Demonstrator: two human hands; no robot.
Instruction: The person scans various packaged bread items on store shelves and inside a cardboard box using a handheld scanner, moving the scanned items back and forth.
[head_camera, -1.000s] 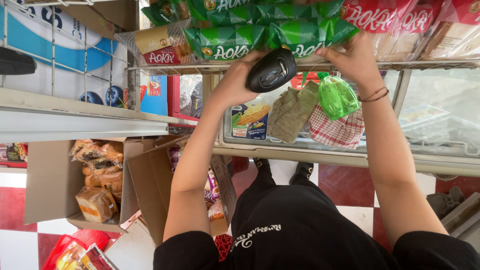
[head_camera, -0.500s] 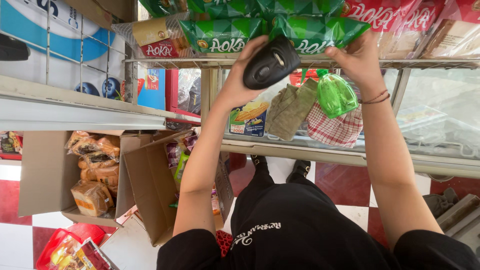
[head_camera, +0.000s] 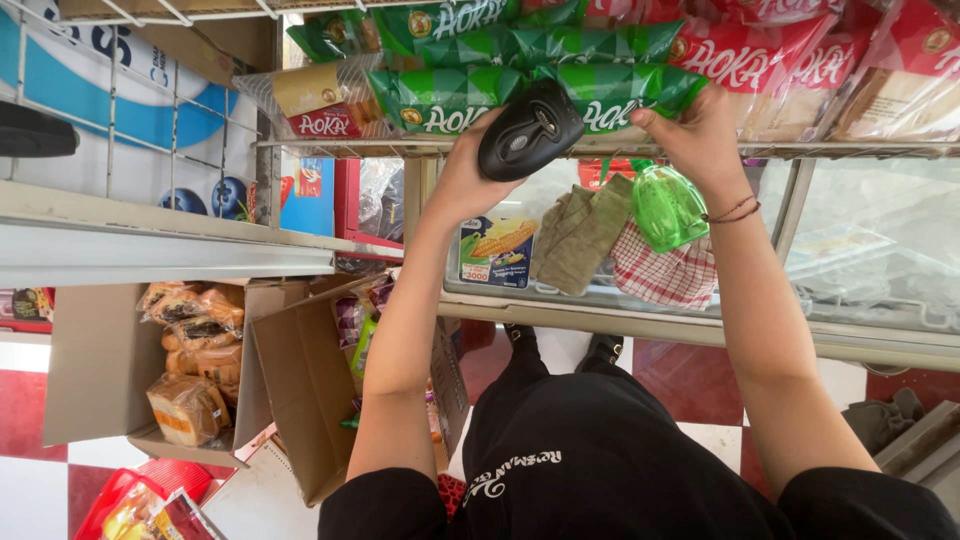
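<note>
Scanner raised to green snack packets on a wire shelf

The left hand (head_camera: 470, 180) wraps closed around the grip of a black handheld barcode scanner (head_camera: 530, 130), its head against a green snack packet (head_camera: 440, 105) on the wire shelf (head_camera: 860, 150). The right hand (head_camera: 695, 135), arm stretched up, pinches the edge of a neighbouring green packet (head_camera: 620, 100), fingers curled over it. A green spray bottle (head_camera: 668, 205) hangs just below.

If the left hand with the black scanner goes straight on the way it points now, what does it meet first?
Probably the green wrapped pack on the wire shelf. The left hand aims the black scanner up at it, very near, though depth is unclear and they may already touch.
</note>
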